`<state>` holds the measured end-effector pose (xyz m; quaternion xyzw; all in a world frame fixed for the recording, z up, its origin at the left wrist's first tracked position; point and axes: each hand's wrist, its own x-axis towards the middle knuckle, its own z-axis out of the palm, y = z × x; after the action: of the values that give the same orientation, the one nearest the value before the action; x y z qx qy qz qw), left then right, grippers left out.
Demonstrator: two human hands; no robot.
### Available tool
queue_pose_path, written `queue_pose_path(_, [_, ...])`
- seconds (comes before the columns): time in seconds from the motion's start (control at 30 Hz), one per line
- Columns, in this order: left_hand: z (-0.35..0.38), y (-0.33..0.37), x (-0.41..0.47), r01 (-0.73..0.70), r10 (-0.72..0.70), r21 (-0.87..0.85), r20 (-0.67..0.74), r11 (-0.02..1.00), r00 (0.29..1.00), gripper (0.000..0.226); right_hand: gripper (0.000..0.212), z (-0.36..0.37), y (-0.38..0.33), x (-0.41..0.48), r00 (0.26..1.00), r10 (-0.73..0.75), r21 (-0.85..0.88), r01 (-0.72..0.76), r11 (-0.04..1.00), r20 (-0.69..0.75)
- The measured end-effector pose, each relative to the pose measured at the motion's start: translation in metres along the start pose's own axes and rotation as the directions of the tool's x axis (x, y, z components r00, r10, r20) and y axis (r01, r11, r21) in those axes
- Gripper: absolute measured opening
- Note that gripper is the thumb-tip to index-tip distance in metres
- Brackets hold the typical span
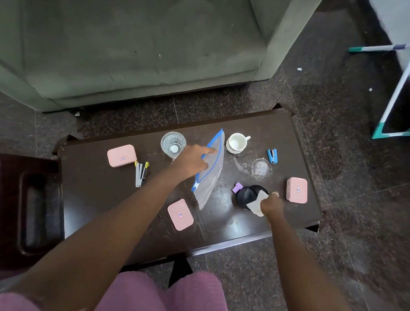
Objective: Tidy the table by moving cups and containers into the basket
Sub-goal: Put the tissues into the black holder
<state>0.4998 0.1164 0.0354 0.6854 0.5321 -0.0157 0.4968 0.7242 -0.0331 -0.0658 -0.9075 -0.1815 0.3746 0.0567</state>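
Waiting across the table (93,186) are the things to clear: a glass (173,143), a white mug (236,143), a black cup (248,196) and three pink boxes, one far left (121,155), one near the front edge (180,214), one at the right (297,190). No basket is plainly in view. The right hand (272,206) clutches a white cloth (258,203) against the black cup's rim, probably to wipe it, wrist bent downward. The left hand (193,158) stretches forward on a straight arm, forefinger and thumb pinching the zip bag (211,178) by its blue edge, seemingly tipping it up to clear it away. A blue stapler (272,155) lies beyond.
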Motion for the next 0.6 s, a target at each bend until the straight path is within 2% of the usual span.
queue_pose_path(0.1, [0.002,-0.001,0.0,-0.007,0.007,-0.008,-0.01,1.0,1.0,0.059,0.032,0.003,-0.004,0.001,0.999,-0.051,-0.162,0.048,0.986,-0.013])
queue_pose_path(0.27, [0.007,-0.006,-0.004,-0.023,0.023,0.0,-0.037,1.0,0.999,0.059,0.028,0.01,-0.01,0.001,0.99,-0.072,-0.223,0.043,0.974,-0.123])
queue_pose_path(0.33, [0.01,-0.01,-0.006,-0.03,0.03,-0.004,-0.043,1.0,0.999,0.058,0.028,0.014,-0.012,0.002,0.988,-0.107,-0.255,0.075,0.964,-0.112])
queue_pose_path(0.47, [0.013,-0.015,-0.009,-0.059,0.06,0.023,-0.054,0.998,0.997,0.057,0.029,0.02,-0.015,0.0,0.99,-0.143,-0.379,0.135,0.916,0.008])
queue_pose_path(0.6, [0.015,-0.017,-0.011,-0.09,0.092,0.045,-0.058,0.995,0.994,0.056,0.03,0.019,-0.014,-0.004,0.983,-0.168,-0.437,0.117,0.892,-0.08])
